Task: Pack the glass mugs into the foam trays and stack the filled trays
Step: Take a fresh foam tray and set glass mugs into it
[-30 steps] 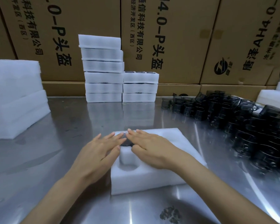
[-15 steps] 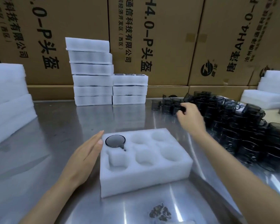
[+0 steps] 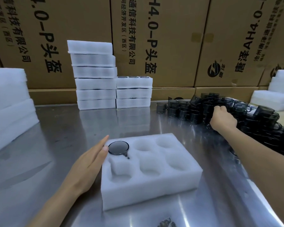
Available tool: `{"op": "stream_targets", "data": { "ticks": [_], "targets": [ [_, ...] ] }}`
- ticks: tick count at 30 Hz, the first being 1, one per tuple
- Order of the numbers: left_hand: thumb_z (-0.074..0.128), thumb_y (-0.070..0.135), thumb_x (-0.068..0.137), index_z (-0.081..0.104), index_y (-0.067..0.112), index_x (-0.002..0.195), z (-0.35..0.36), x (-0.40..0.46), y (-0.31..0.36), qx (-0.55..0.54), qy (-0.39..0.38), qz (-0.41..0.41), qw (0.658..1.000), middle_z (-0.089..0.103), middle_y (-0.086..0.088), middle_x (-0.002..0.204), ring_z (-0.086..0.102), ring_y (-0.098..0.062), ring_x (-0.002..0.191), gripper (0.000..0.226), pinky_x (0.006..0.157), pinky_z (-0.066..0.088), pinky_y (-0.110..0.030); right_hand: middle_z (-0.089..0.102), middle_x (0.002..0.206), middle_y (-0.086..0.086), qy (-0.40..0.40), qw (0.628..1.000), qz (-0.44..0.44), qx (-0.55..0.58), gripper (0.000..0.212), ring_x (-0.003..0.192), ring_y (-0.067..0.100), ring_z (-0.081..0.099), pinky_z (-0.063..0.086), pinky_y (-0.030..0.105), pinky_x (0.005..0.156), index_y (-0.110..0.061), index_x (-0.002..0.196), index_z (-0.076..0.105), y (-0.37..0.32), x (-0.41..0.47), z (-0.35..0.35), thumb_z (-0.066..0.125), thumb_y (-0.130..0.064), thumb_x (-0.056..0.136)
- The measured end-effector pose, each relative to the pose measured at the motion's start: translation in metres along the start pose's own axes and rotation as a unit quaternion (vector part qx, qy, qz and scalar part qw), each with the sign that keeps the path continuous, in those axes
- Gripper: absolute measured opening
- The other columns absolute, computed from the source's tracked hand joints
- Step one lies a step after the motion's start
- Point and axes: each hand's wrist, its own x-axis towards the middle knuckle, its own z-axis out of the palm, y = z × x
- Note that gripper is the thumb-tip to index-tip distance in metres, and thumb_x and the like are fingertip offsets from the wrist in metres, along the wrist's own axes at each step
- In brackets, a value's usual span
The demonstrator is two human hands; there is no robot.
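Steel tabletop (image 3: 59,145) backed by cartons: the right hand (image 3: 223,119) curls into the mug pile (image 3: 236,115) right of the tray (image 3: 151,182), though whether it holds a mug I cannot tell, the left hand (image 3: 88,163) rests flat-fingered against the tray's left edge, and a hurried pull could topple those crowded smoky-grey mugs, one (image 3: 118,147) already seated in the tray's far-left pocket.

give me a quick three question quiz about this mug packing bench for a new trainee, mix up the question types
1. True or false: every pocket of the foam tray already holds a mug.
2. Which hand reaches into the pile of glass mugs? A) left hand B) right hand C) both
3. Fill in: the left hand rests flat against the tray's ____ side.

Key
1. False: only the far-left pocket holds a mug; a loose foam plug sits in the pocket in front of it, and the other four show bare.
2. B: the right hand is at the pile.
3. Left.
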Motion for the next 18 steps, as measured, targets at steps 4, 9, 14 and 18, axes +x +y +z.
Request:
{"op": "stream_targets", "data": {
  "ticks": [4,9,14,18],
  "targets": [
    [0.028,0.079,0.076,0.034,0.073,0.119,0.001,0.001,0.002,-0.003,-0.001,-0.002,1.000,0.034,0.052,0.127,0.029,0.019,0.127,0.044,0.107,0.027,-0.023,0.047,0.126,0.017,0.046,0.999,0.006,-0.005,0.031,0.105,0.039,0.051,0.039,0.039,0.069,-0.004,0.122,0.048,0.002,0.001,-0.001,0.053,-0.003,0.091],
    [0.029,0.077,0.077,0.035,0.070,0.123,0.000,0.001,0.003,-0.009,0.001,-0.008,1.000,0.036,0.050,0.126,0.031,0.017,0.127,0.047,0.107,0.028,-0.024,0.061,0.106,0.016,0.057,0.998,0.004,0.025,0.021,0.106,0.036,0.052,0.043,0.036,0.066,-0.007,0.110,0.063,-0.009,-0.006,-0.017,0.057,-0.015,0.092],
    [0.030,0.072,0.080,0.036,0.060,0.131,0.001,0.000,0.003,-0.009,0.003,-0.007,1.000,0.034,0.050,0.125,0.031,0.015,0.127,0.052,0.104,0.027,-0.021,0.051,0.112,0.002,0.130,0.964,-0.102,0.208,0.023,0.119,0.026,0.034,0.033,0.033,0.077,-0.017,0.087,0.068,-0.037,-0.040,-0.040,0.063,-0.040,0.087],
    [0.030,0.071,0.080,0.037,0.057,0.133,0.001,-0.001,0.004,-0.009,0.004,-0.008,1.000,0.032,0.052,0.124,0.031,0.015,0.127,0.055,0.104,0.026,-0.020,0.063,0.071,-0.005,0.049,0.871,-0.165,0.461,0.030,0.074,0.012,0.056,0.039,0.022,0.069,-0.015,0.058,0.060,-0.070,-0.090,-0.051,0.064,-0.030,0.084]
  ]
}}
